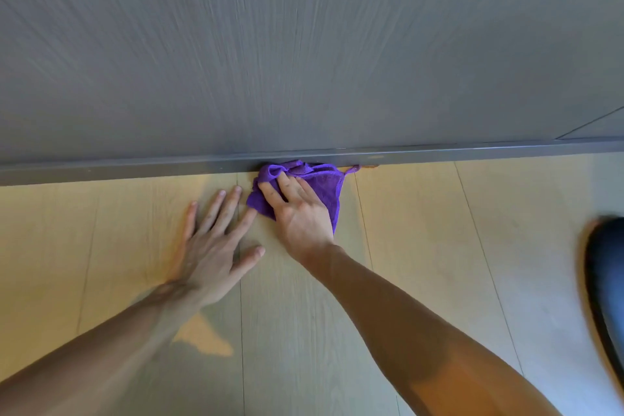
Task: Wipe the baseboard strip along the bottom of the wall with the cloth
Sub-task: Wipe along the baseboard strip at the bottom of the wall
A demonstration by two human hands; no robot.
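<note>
A grey baseboard strip (135, 169) runs left to right along the bottom of the grey wood-grain wall (304, 44). A bunched purple cloth (324, 182) lies on the floor with its far edge pressed against the strip near the middle. My right hand (297, 209) rests on top of the cloth, fingers gripping its folds. My left hand (216, 240) lies flat on the floor just left of the cloth, fingers spread, its fingertips short of the strip. The view is blurred.
The floor (439, 246) is light wooden planks with seams running toward the wall. A dark rounded object (607, 280), blurred, sits at the right edge. A panel seam (591, 125) crosses the wall at far right.
</note>
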